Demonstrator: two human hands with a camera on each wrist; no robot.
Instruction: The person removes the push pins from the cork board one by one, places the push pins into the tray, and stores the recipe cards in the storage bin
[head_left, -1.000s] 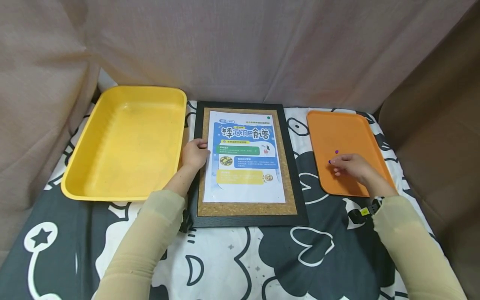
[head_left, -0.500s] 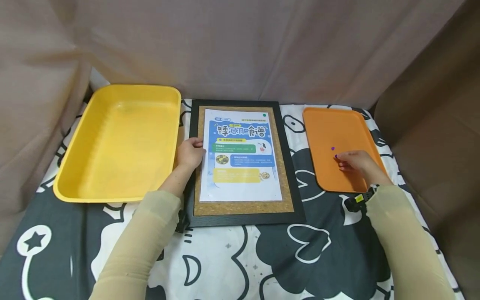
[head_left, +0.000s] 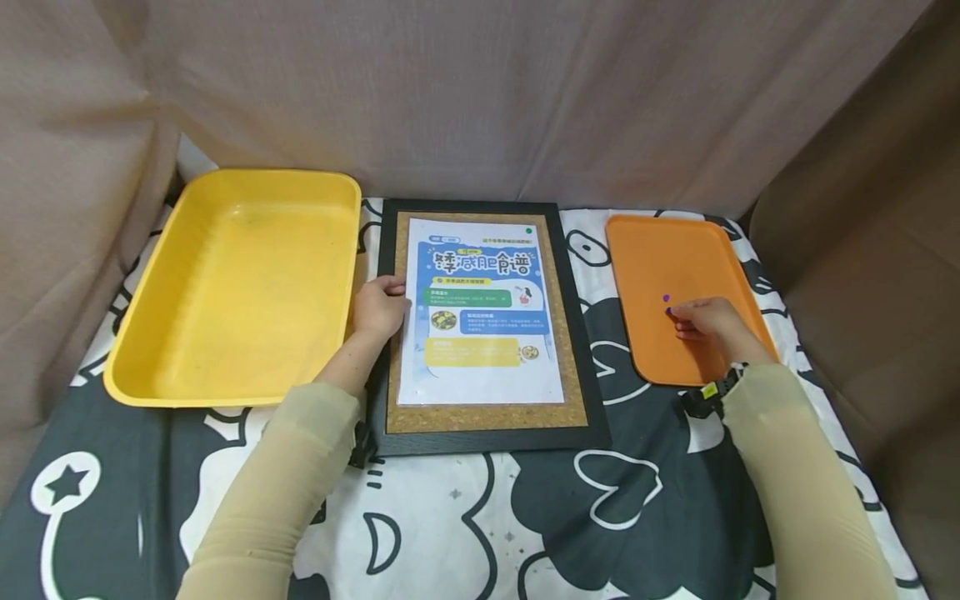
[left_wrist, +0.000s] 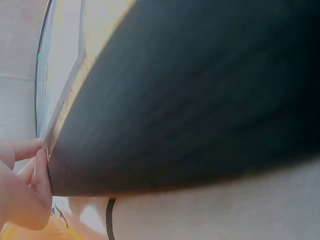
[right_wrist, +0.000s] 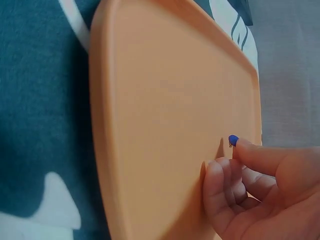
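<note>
In the right wrist view, my right hand (right_wrist: 270, 187) pinches a small blue thumbtack (right_wrist: 233, 140), its metal pin just showing below the head, above the orange tray (right_wrist: 155, 100). A second purple-blue thumbtack (head_left: 666, 297) lies on that tray, beside the fingertips. My left hand (head_left: 381, 307) reaches over the left side of a black-framed cork board (head_left: 487, 417). Its fingertips come together at the left edge of a printed sheet (head_left: 480, 385) and appear to pinch it. A green round tack head (head_left: 528, 231) sits at the sheet's top right corner.
A deep yellow tray (head_left: 232, 283) stands left of the board, close beside my left hand. A black, white and grey patterned cloth (head_left: 420, 517) covers the table. Brown curtains (head_left: 450, 100) hang behind and at both sides.
My right hand has shifted slightly right over the orange tray with the blue thumbtack at its fingertips. The left hand stays at the sheet's edge. The head view has shifted a little.
</note>
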